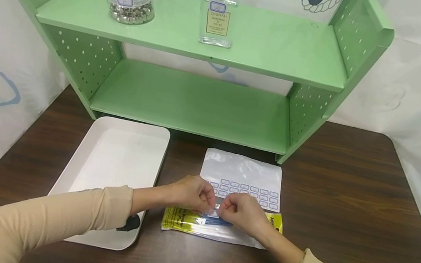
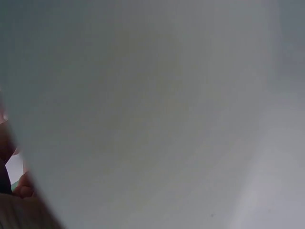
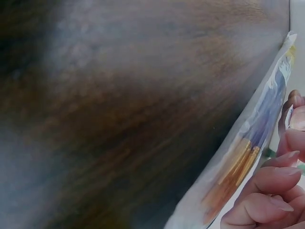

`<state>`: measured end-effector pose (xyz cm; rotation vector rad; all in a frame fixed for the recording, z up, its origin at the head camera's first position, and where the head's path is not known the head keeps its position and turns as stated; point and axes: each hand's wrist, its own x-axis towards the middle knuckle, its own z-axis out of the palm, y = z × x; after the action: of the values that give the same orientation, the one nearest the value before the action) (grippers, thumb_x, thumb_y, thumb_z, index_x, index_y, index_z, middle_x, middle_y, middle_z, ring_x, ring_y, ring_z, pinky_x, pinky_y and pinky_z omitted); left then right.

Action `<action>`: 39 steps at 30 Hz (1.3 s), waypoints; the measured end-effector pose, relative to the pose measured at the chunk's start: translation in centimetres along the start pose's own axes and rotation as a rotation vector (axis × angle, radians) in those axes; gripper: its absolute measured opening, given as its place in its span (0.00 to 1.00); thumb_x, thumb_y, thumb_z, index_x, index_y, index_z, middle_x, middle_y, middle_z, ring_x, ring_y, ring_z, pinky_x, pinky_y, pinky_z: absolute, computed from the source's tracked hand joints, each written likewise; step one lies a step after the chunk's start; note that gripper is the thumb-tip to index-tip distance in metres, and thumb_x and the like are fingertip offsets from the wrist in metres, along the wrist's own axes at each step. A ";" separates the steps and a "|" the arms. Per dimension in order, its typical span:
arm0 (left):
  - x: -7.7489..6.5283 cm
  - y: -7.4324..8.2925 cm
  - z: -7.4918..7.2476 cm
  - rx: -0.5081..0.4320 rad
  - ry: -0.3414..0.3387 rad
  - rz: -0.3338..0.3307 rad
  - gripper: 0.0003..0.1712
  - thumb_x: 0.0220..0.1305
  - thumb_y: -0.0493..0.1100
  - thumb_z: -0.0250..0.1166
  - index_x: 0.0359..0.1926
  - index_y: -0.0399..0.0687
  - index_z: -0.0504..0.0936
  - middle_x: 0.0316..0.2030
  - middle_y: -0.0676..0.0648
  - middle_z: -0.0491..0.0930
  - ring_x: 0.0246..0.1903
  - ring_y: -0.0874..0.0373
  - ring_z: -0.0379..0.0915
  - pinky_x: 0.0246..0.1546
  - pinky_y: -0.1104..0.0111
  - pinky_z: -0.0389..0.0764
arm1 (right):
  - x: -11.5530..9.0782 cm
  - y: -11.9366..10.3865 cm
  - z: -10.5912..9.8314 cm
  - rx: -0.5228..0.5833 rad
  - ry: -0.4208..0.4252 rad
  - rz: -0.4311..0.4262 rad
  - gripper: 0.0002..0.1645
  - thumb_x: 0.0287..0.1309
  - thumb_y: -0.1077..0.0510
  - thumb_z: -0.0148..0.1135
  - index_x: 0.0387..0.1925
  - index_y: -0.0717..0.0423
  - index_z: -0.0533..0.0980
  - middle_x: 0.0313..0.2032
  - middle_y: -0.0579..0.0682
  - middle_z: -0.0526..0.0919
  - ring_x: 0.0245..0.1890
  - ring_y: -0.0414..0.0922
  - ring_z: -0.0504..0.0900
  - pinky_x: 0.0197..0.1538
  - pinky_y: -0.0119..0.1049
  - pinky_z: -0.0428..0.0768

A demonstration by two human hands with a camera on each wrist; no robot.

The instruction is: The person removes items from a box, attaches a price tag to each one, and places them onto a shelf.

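Observation:
Over a flat yellow-and-clear packet of paintbrushes (image 1: 182, 220), both hands meet with fingertips almost together. A small white label sticker (image 1: 214, 213) shows between them; its edge appears at the fingertips in the right wrist view. The left hand (image 1: 196, 194) pinches it from the left, fingers curled. The right hand (image 1: 243, 210) pinches at its other side with thumb and forefinger. Just behind the hands lies a label sheet (image 1: 243, 170) with rows of blue-bordered stickers. Brushes with gold ferrules (image 3: 240, 162) show through the packet. The left wrist view is mostly blocked by a pale blurred surface.
A white tray (image 1: 123, 149) lies under the left forearm. Behind stands a green two-tier shelf (image 1: 195, 100). Its upper board holds a labelled jar (image 1: 131, 7) of small metal pieces and a labelled perfume bottle (image 1: 218, 17). Dark wooden table (image 1: 348, 212) extends to the right.

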<state>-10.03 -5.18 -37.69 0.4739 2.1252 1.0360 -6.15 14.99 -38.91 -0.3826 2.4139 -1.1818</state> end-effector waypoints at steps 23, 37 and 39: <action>0.3 -0.6 0.3 0.092 0.018 0.033 0.06 0.55 0.33 0.75 0.29 0.41 0.84 0.19 0.53 0.79 0.21 0.67 0.69 0.23 0.79 0.68 | 0.0 -0.1 0.6 -0.119 0.021 0.011 0.07 0.59 0.62 0.69 0.26 0.57 0.81 0.19 0.42 0.76 0.23 0.35 0.70 0.27 0.26 0.65; 0.3 -0.5 0.4 0.115 0.027 0.030 0.08 0.54 0.34 0.76 0.28 0.43 0.83 0.20 0.51 0.81 0.20 0.67 0.71 0.23 0.80 0.70 | 0.0 0.0 0.9 -0.138 0.034 -0.019 0.06 0.59 0.63 0.68 0.27 0.56 0.81 0.18 0.43 0.76 0.21 0.34 0.70 0.25 0.25 0.65; 0.3 -0.5 0.4 0.113 0.029 0.029 0.08 0.54 0.34 0.75 0.28 0.42 0.82 0.20 0.51 0.82 0.20 0.67 0.71 0.23 0.79 0.70 | 0.0 0.0 0.9 -0.139 0.035 -0.018 0.06 0.59 0.63 0.68 0.27 0.56 0.81 0.18 0.42 0.75 0.21 0.34 0.69 0.25 0.25 0.64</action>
<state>-9.95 -5.05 -38.40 0.5482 2.2168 0.9471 -5.69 14.36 -39.41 -0.4302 2.5361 -1.0391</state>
